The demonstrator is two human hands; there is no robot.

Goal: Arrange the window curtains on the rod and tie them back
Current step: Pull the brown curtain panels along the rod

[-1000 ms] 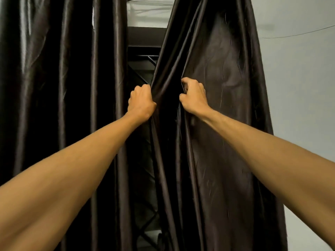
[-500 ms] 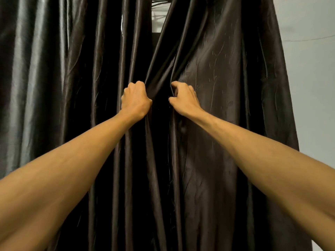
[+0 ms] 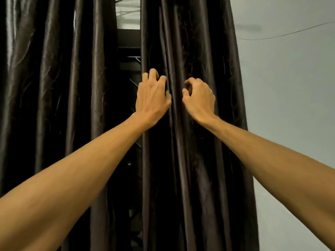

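Note:
Two dark, shiny curtain panels hang in vertical folds. The left curtain (image 3: pixel 54 87) fills the left side. The right curtain (image 3: pixel 199 169) hangs gathered into narrow pleats in the middle. My left hand (image 3: pixel 153 96) lies against the right curtain's inner edge, its bent fingertips touching the folds. My right hand (image 3: pixel 198 97) hovers just in front of the same panel with loosely curled fingers and no fabric visible between them. The rod is out of view above.
A narrow gap between the panels shows a dark metal frame (image 3: pixel 129 69) with diagonal struts. A pale wall (image 3: pixel 290 115) stands to the right of the curtains, with a thin wire (image 3: pixel 290 33) strung across it.
Both hands have let go of the bunched fabric they gripped. The right curtain now hangs straight in tight pleats, and the gap between the panels has reopened.

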